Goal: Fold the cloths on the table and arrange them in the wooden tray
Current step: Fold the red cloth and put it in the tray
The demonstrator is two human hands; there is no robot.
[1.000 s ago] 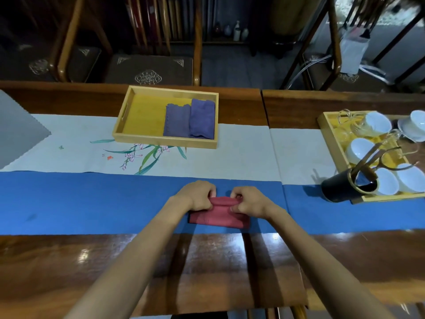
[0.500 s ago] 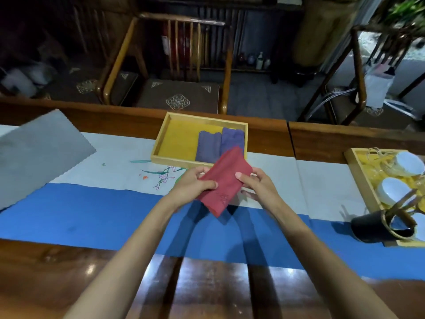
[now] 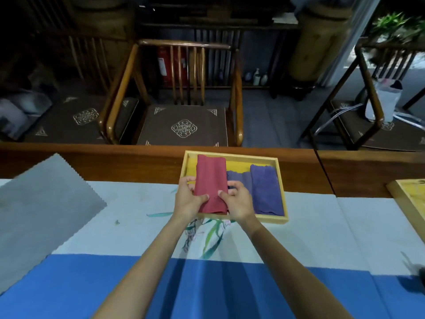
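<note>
**Setting the folded red cloth into the wooden tray**

Both hands hold the cloth by its near end. The left hand [image 3: 188,199] pinches the left edge of the red cloth [image 3: 210,178], with the thumb on top. The right hand [image 3: 236,201] grips the right edge in the same way. I think they hold it from two sides so that the folds do not open while it goes down.

The red cloth lies lengthwise over the left part of the wooden tray [image 3: 281,187], just beside two folded purple cloths [image 3: 265,189]. This looks like a row of cloths, filled from right to left. On the worktop [image 3: 115,162], at the left, a grey cloth [image 3: 43,199] lies flat and unfolded, so by my judgement the task is not finished.

Some things are not clear. I cannot tell if the red cloth already rests on the tray floor or hangs a little above it. The fingers under the cloth are hidden. The nearer purple cloth is partly covered by the right hand. The grey cloth is cut off by the left border. At the right border only a corner of a second tray [image 3: 409,194] shows.
</note>
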